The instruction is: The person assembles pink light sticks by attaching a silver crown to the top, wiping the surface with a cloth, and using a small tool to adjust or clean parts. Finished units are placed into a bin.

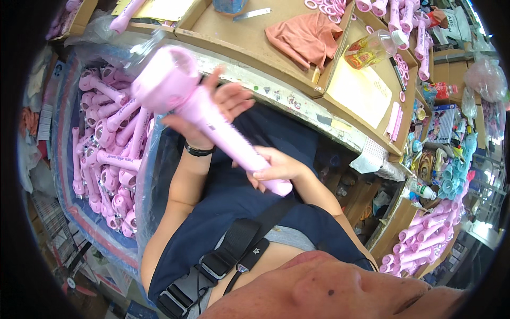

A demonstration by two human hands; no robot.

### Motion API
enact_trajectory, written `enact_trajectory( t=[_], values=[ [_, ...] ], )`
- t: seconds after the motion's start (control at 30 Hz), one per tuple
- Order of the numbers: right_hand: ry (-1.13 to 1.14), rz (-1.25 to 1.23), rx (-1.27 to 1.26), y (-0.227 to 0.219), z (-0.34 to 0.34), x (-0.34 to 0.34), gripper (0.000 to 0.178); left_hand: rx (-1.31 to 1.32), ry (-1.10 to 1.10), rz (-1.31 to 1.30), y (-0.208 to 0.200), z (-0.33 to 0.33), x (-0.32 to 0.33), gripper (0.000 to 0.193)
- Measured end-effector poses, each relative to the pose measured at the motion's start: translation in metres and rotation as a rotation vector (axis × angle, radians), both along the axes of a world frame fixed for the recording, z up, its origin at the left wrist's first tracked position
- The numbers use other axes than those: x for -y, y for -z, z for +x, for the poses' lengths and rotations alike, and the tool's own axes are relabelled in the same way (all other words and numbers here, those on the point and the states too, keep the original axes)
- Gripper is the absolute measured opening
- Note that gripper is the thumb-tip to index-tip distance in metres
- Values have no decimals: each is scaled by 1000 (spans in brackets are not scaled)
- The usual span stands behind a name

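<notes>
A large pink plastic toy wand (223,130) with a hollow round head lies slantwise in front of my body, its head up at the left. Around the lower end of its handle, my right hand (280,164) is closed. My left hand (229,100), with a dark band on the wrist, is open under the upper part of the wand. Its fingers are spread and the palm faces up; whether it touches the wand I cannot tell. The wand's head is slightly blurred.
To the left, a plastic-lined blue bin (141,212) holds many similar pink wands (114,154). Cardboard trays (255,40) on the bench contain an orange cloth (305,38), a clear bottle (372,50) and pink rings (326,8). More pink handles (419,242) are piled at the right.
</notes>
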State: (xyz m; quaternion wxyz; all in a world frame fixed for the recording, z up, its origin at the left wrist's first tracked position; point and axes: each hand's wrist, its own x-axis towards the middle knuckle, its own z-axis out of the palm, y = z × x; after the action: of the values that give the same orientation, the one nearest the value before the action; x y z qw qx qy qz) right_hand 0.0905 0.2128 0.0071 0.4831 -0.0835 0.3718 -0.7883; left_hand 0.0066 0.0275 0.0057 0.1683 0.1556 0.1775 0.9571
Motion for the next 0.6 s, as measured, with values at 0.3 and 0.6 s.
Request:
enact_trajectory(
  t=[0.3,0.6],
  values=[
    [557,1047,-1181,-49,-76,-26,20,9,-401,-306,-26,-5,88,109],
    [559,1755,-1154,-45,-206,-64,28,26,-251,-591,-28,1,79,72]
  ],
)
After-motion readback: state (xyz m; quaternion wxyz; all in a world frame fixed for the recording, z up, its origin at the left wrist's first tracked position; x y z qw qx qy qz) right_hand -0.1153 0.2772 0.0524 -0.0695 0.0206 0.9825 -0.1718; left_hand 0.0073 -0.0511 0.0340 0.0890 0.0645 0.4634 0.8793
